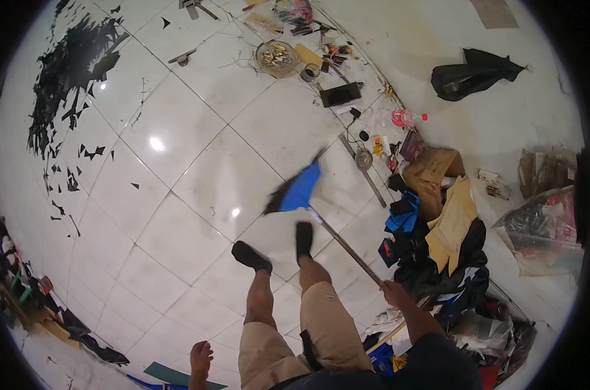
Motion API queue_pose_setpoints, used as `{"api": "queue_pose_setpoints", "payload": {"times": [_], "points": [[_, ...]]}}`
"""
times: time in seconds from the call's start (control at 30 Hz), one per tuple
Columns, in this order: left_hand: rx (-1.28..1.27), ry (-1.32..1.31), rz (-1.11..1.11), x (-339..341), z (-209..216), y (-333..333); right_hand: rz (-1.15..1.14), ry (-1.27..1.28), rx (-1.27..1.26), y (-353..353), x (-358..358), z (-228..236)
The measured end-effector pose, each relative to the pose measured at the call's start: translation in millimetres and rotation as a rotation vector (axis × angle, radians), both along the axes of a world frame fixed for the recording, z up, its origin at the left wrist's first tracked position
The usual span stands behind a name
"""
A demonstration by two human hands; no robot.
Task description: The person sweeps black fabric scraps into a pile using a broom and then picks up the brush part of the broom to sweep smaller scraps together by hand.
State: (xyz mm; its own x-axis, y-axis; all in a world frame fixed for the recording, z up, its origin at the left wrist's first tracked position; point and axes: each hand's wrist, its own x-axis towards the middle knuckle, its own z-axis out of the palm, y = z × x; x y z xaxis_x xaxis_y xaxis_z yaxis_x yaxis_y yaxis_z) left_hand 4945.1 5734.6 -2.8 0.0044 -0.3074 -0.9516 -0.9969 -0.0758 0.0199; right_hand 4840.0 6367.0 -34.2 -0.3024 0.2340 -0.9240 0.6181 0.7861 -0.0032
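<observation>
"While this broom [326, 225] is out over the white floor tiles [197, 140], how does it look?"

"Its head [301, 190] is bright blue, with black bristles [279, 199] that spread out in a messy fan. The stick is long, thin and dull brown. From your right hand [394, 294] it slants up and to the left, so the head sits up and left of your grip, just past your feet."

"What are the arms doing?"

"Your right arm reaches forward out of a dark sleeve [431, 356], and that hand is wrapped round the stick. Your left hand [202, 359] is low down, well to the left of that grip. Its fingers bend in, but I can't tell how far they close."

"And what is around the grip?"

"Just up and right of it is a messy pile of dark things [418, 272]. Farther up that way is a brown box [441, 166]. Far up and left, black scraps [74, 81] lie all over the floor."
</observation>
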Motion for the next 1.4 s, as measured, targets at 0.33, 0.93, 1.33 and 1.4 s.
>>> {"api": "queue_pose_setpoints", "payload": {"times": [0.33, 0.93, 1.33, 1.4], "points": [[0.016, -0.147, 0.023, 99, -21, 60, 0.256, 0.359, 0.012, 146, 185, -90], [-0.129, 0.228, -0.693, 37, -125, 284, 0.134, 0.429, -0.355, 12, -18, -323], [-0.118, 0.052, -0.96, -8, -146, 345, 0.016, 0.466, -0.769, 15, 60, -290], [-0.105, 0.16, -0.595, -10, -156, 345, 0.15, 0.439, -0.964, -24, 41, -274]]}}
